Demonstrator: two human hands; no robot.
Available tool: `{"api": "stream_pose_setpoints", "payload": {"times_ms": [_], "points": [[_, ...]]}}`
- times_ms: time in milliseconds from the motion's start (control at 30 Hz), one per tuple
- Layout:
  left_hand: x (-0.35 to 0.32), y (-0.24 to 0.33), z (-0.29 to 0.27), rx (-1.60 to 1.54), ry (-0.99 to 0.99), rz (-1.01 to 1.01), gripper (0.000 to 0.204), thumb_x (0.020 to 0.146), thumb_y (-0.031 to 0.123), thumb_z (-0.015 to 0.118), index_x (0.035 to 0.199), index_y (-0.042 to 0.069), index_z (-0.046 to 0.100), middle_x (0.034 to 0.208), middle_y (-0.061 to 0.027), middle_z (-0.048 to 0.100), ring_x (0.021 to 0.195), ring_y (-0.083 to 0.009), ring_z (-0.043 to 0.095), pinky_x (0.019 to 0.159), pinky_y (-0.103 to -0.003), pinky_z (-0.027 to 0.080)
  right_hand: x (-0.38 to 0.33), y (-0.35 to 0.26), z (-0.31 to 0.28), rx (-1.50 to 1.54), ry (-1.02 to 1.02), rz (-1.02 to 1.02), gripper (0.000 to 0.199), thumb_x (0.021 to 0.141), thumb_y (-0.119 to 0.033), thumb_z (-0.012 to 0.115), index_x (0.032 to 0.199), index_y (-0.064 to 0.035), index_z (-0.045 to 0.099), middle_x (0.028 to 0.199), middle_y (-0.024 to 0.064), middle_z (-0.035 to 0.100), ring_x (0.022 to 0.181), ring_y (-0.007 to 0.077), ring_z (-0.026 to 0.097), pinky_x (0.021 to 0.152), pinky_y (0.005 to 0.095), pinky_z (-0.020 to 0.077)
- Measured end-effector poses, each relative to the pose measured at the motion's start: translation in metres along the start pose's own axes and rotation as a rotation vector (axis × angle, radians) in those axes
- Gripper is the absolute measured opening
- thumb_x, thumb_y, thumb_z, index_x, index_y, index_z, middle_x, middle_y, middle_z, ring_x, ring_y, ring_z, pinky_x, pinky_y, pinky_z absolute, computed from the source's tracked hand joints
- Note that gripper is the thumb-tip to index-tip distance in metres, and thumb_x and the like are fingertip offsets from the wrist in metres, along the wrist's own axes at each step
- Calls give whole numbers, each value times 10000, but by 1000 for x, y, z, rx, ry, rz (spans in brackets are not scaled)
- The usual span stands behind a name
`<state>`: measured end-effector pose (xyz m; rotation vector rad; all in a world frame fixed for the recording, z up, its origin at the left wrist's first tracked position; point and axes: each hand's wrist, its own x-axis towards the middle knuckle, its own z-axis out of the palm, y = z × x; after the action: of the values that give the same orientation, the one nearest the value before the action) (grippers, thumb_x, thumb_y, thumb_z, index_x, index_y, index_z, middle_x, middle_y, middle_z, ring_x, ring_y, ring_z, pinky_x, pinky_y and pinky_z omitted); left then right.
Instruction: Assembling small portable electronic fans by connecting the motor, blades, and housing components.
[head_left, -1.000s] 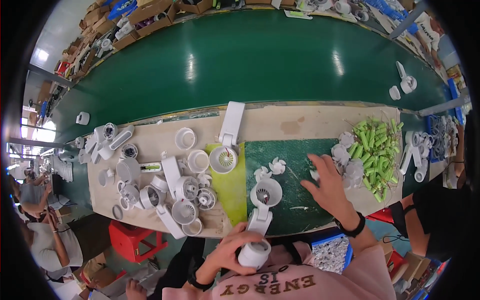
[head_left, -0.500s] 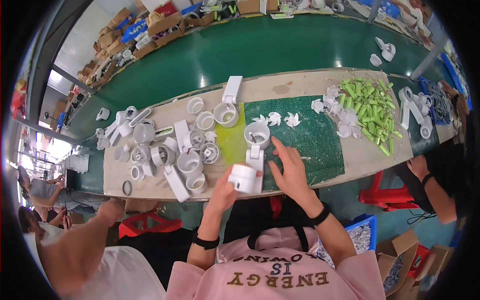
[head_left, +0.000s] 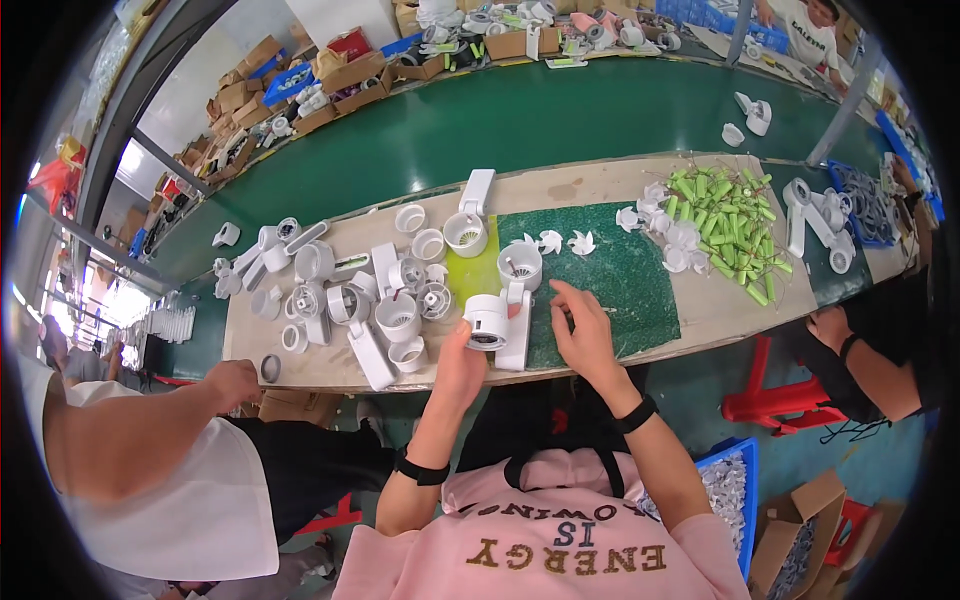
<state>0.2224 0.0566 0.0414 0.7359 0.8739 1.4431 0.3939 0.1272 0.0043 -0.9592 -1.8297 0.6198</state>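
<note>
left hand [head_left: 462,362] gripping white housing [head_left: 488,321], green mat [head_left: 610,280]

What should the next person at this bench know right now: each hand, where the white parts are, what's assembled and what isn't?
Left hand: grips a white round housing at the bench's near edge.
Right hand: on the green mat, fingers pinched; whether it holds anything is unclear.
Second cup-shaped housing stands just behind.
Small white fan blades lie on the mat; green cylinders are heaped to the right.
Loose white housings are piled left.
No blade is visibly fitted into the held housing.
</note>
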Motion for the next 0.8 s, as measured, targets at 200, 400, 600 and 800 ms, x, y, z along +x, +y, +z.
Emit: {"api": "stream_pose_setpoints", "payload": {"times_ms": [200, 400, 600, 800], "points": [[-1, 21, -9, 141, 17, 171, 695, 792, 481, 603, 1244, -5, 397, 1276, -201, 466, 1200, -289, 444, 1041, -388, 265, 4, -9, -6, 88, -33, 180, 335, 796, 11, 553, 1128, -33, 542, 875, 106, 601, 753, 201, 579, 650, 296, 482], [0, 29, -9, 98, 73, 167, 673, 749, 378, 696, 1249, 39, 398, 1272, -216, 461, 1145, -306, 484, 969, -402, 376, 36, -49, -25, 40, -131, 228, 318, 782, -18, 567, 1098, -16, 535, 930, 134, 589, 767, 238, 584, 641, 325, 477], [3, 36, 6, -548, 258, -225, 500, 857, 330, 588, 1218, 19, 440, 1195, -203, 512, 1055, -311, 555, 848, -386, 520, 48, -70, -28, 241, -229, 228, 343, 772, -18, 596, 1111, -16, 538, 993, 128, 575, 795, 198, 579, 632, 283, 472], [5, 34, 18, -615, 139, -294, 487, 923, 398, 461, 1201, -2, 447, 1143, -177, 552, 1061, -308, 558, 882, -390, 508, 47, -92, -23, 274, -294, 139, 399, 751, -75, 647, 1124, -6, 524, 1033, 154, 557, 864, 286, 571, 717, 332, 472]]}}
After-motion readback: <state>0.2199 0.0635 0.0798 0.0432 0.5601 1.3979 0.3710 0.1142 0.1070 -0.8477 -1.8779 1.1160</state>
